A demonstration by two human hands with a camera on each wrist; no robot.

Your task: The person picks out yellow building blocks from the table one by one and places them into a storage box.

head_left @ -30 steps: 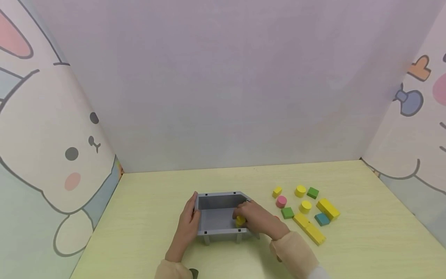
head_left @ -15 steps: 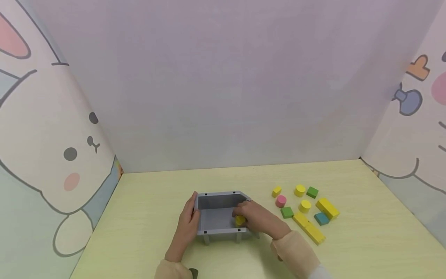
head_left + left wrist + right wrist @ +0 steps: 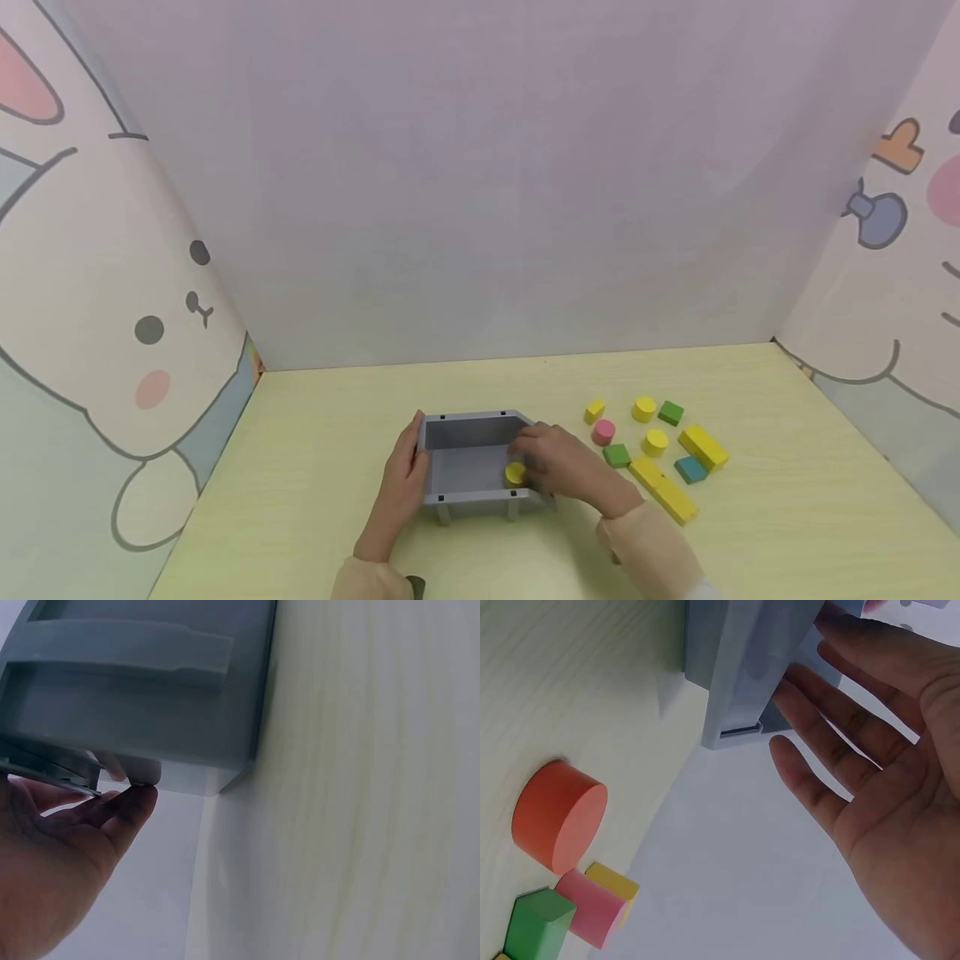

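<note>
A grey plastic bin (image 3: 474,497) stands on the table in the head view. My left hand (image 3: 402,477) grips its left side; in the left wrist view, thumb and fingers close around the edge of the bin (image 3: 135,712). One yellow cylinder block (image 3: 514,476) sits on the bin's floor near the front right corner. Over the bin's right end is my right hand (image 3: 562,467), just beside that block. From the right wrist view, the right hand (image 3: 885,765) has its fingers spread and loosely extended, with nothing between them.
Right of the bin lie yellow cylinders (image 3: 655,442), a pink cylinder (image 3: 603,432), green blocks (image 3: 617,455), a teal block (image 3: 691,469) and long yellow blocks (image 3: 663,489). An orange-red cylinder (image 3: 555,816) shows near the bin in the right wrist view. Walls (image 3: 510,183) enclose the table.
My right hand has let go of the yellow cylinder and shifted slightly up and right, fingers loosening. The cylinder stays in the bin. My left hand keeps its hold.
</note>
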